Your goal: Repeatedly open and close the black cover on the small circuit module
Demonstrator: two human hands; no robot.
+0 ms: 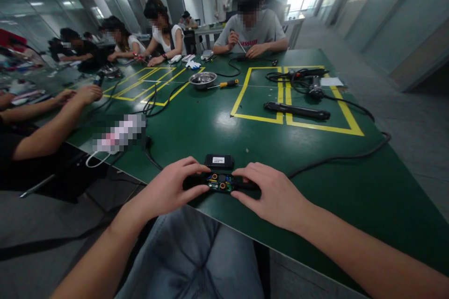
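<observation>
Near the table's front edge lies an opened black adapter housing [220, 183], its circuit board and copper-wound coils showing. My left hand [175, 184] is closed on its left end, thumb and fingers pinching the sides where a black cable meets it. At the opposite end my right hand [270, 191] grips it the same way, around a second black cable. Just beyond the housing rests a black ribbed cover [219, 161] with a white label. The cover stands apart from both hands.
A metal bowl [202, 80] and a yellow-black screwdriver [228, 83] lie mid-table. To the right are a black bar-shaped part [296, 110], a metal-bodied device [316, 88] and a black cable [345, 155]. A co-worker's hands [84, 96] are at left; another person [250, 32] sits opposite.
</observation>
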